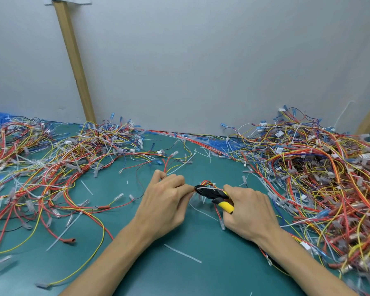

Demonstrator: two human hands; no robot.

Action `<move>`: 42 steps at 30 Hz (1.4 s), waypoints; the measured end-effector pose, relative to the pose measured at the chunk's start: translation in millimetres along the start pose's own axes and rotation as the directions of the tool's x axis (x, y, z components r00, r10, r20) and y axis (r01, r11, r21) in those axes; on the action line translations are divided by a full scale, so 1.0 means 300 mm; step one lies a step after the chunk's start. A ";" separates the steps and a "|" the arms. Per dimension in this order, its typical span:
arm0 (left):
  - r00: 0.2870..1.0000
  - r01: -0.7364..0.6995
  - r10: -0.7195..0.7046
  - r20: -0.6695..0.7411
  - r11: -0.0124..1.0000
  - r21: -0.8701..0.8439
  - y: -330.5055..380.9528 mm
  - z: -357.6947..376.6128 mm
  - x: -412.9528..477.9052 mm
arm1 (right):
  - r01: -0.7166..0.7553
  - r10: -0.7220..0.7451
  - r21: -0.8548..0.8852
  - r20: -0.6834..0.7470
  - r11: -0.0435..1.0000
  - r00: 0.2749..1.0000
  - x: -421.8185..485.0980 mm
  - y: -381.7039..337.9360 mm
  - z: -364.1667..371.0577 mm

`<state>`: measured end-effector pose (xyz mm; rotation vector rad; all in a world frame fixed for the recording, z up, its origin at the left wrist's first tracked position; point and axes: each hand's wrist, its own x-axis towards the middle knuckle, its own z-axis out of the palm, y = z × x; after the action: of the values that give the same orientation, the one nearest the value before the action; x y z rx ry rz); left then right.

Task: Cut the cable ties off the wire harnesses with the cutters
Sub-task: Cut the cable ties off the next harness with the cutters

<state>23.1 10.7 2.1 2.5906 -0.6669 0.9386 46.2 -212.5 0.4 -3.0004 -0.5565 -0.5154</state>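
Green-matted table (201, 278) against a grey wall, heaped left and right with red, yellow and blue wire harnesses (320, 167). At centre, left hand (165, 204) pinches a small red-and-yellow wire bundle (208, 183). Right hand (247, 212) grips yellow-handled black cutters (214, 194), jaws at a white cable tie (198, 189) on the bundle.

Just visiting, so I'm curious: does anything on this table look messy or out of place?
Cut white tie strips lie scattered over the green mat, and tangled wire heaps sprawl on both sides. It looks like work offcuts, not damage.
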 end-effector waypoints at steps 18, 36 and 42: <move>0.920 0.341 -0.210 0.330 0.844 -0.413 -0.021 0.046 -0.016 | 0.054 -0.060 0.030 0.236 0.998 0.970 0.028 0.034 -0.037; 0.910 0.354 -0.200 0.363 0.830 -0.431 -0.011 0.033 -0.012 | 0.057 -0.059 0.018 0.121 0.998 0.991 0.002 0.035 -0.001; 0.912 0.351 -0.200 0.359 0.833 -0.427 -0.007 0.031 -0.013 | 0.050 -0.052 0.020 0.092 0.999 0.994 -0.001 0.034 0.002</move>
<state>26.3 9.7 -7.6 2.2937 -0.4924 0.2356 49.9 -222.2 -0.2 -3.0126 -0.6418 -0.3736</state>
